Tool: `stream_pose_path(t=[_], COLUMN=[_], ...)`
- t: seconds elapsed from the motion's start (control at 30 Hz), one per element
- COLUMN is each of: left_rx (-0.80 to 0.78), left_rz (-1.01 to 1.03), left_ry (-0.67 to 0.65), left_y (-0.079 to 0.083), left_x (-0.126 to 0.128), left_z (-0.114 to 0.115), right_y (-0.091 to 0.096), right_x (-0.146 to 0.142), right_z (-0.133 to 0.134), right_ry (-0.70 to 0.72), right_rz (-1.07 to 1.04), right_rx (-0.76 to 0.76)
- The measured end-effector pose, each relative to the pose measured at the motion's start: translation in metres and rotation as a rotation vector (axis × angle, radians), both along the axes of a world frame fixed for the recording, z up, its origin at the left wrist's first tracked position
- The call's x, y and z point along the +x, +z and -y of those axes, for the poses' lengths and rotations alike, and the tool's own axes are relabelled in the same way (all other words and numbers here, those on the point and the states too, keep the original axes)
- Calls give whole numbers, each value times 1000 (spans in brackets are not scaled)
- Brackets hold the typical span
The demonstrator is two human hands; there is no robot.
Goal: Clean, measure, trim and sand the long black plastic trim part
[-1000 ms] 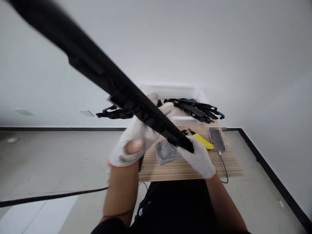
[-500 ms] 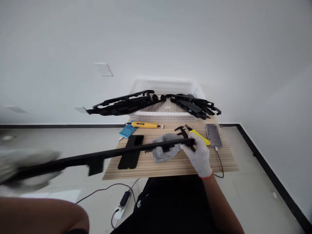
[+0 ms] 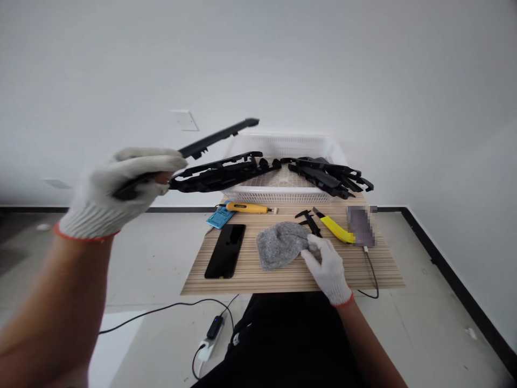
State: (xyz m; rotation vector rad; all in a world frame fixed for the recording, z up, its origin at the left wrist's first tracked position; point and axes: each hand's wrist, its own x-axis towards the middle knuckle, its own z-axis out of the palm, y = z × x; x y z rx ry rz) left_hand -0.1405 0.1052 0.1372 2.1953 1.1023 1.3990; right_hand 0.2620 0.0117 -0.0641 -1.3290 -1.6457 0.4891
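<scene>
Black strip (image 3: 220, 136) in left hand (image 3: 107, 183); right hand (image 3: 328, 268) pinches grey cloth (image 3: 280, 247).

Head cam., worn by operator: view fwd. & down, from above lap (image 3: 299, 345) (bottom ctr.) over tabletop (image 3: 250, 281) (ctr. to lower ctr.), at close range, toward wall (image 3: 363, 64) (upper half); floor (image 3: 157, 264) at lower L & R.

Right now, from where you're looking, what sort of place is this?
Probably a small workroom, though I only see one corner. A yellow knife and a yellow power tool lie on a table, and black parts stick out of a white basket.
</scene>
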Motion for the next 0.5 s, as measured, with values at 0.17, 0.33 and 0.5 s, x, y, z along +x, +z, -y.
stream_pose_path(t=[0.17, 0.33, 0.5], left_rx=[73, -126, -486], left_rz=[-348, -382, -368], left_ry=[-101, -107, -73], left_y=[-24, -17, -9], left_x=[-20, -44, -40], left_z=[-92, -129, -124], right_y=[-9, -13, -15], right_x=[0, 0, 1], right_z=[0, -1, -2], right_ry=[16, 38, 40], right_rz=[-6, 42, 40], right_rx=[-21, -42, -47])
